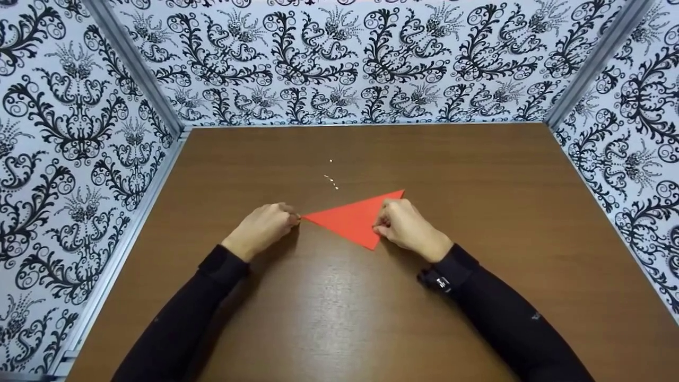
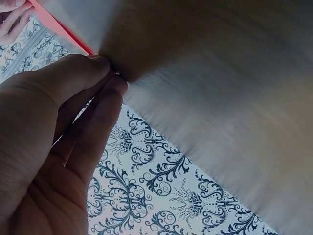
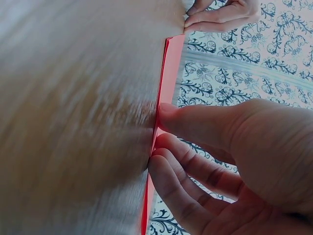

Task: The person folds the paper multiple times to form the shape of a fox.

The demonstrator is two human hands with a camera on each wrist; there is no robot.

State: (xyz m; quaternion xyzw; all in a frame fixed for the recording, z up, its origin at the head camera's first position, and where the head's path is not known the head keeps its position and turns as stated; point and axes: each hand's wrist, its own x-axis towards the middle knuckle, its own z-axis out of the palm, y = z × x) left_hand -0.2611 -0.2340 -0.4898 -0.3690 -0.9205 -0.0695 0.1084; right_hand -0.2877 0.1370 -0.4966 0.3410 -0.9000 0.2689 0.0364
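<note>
A red sheet of paper (image 1: 345,220), folded into a pointed, nearly triangular shape, lies on the brown table (image 1: 329,318). Its narrow tip points left, and my left hand (image 1: 265,228) pinches that tip between thumb and fingers. In the left wrist view the thumb (image 2: 80,71) presses right where the red point ends. At the wide right side, my right hand (image 1: 408,228) has its curled fingers and thumb on the paper's edge. The right wrist view shows layered red edges (image 3: 164,73), with the thumb (image 3: 195,120) on the paper and the fingertips close below it.
Several tiny white specks (image 1: 331,181) lie on the table beyond the paper. Panels with black scroll patterns (image 1: 339,58) stand behind and on both sides, joined by grey metal posts (image 1: 599,63). A dark band with a small device (image 1: 440,283) sits at the right wrist.
</note>
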